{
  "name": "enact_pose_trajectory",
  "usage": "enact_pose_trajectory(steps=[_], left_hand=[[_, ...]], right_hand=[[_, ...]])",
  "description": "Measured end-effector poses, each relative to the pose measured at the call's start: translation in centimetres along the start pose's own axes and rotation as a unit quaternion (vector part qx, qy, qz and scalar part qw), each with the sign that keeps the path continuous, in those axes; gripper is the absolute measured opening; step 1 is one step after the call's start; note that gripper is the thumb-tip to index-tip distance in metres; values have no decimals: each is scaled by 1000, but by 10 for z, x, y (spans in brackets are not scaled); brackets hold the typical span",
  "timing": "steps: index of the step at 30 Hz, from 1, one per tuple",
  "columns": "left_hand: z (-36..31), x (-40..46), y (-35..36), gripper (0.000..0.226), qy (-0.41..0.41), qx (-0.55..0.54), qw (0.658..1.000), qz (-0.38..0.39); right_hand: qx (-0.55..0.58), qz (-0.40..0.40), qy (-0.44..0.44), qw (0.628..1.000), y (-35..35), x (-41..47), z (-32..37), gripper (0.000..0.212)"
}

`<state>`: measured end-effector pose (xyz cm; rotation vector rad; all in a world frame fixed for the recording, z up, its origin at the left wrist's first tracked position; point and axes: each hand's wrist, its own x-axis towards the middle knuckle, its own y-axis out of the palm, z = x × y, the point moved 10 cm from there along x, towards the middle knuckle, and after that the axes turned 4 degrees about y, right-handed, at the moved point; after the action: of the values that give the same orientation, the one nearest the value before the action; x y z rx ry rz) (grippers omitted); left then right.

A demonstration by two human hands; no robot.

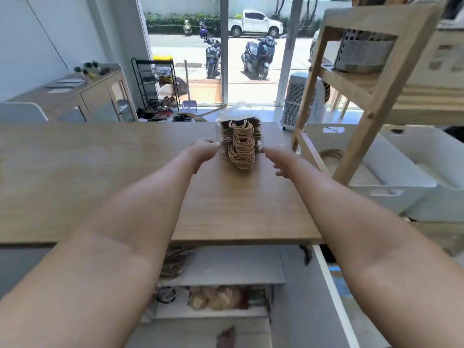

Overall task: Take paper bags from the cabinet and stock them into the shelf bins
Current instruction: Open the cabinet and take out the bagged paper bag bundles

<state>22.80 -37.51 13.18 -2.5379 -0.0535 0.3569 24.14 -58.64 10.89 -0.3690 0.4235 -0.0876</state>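
A person's two bare arms reach forward over a long wooden bench (105, 177) toward a bundle of paper bags (240, 144) that stands on the bench near its far edge, a little right of centre. The bundle is wrapped in clear plastic, and a mass of tan twisted-cord handles faces the camera and spills down its near side.

The left hand (204, 148) is at the bundle's left side, fingers curled, its fingertips at the wrapper; whether it grips the bundle cannot be told because of blur. The right hand (277, 156) is just beside the bundle's right side, fingers loosely spread and holding nothing.

To the right stands a pale wooden shelf (371, 96). White plastic bins (391, 187) sit on its lower level; the nearer-left bin shows a few tan handles against its far wall. A grey perforated box (361, 52) rests on the level above.

Below the near edge of the bench, an open cabinet (221, 280) shows blurred brown items on its shelves.

Far beyond the bench, a glass door looks out on parked scooters and a white pickup.
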Motion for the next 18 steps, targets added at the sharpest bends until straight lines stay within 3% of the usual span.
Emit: enact_pose_trajectory(steps=[2, 6, 11, 13, 18], left_hand=[[20, -35, 8, 50, -11, 65, 996, 60], [71, -89, 22, 27, -52, 128, 970, 198], [179, -148, 25, 56, -199, 260, 889, 320], [220, -155, 19, 66, -222, 286, 881, 305], [289, -143, -1, 63, -156, 298, 930, 146]], right_hand=[[-55, 69, 16, 996, 13, -34, -22, 41], [-194, 214, 57, 956, 45, -90, -65, 38], [-291, 295, 133, 900, 92, -127, -140, 39], [-308, 312, 144, 887, 114, -133, -167, 43], [-306, 283, 174, 892, 166, -133, -232, 59]])
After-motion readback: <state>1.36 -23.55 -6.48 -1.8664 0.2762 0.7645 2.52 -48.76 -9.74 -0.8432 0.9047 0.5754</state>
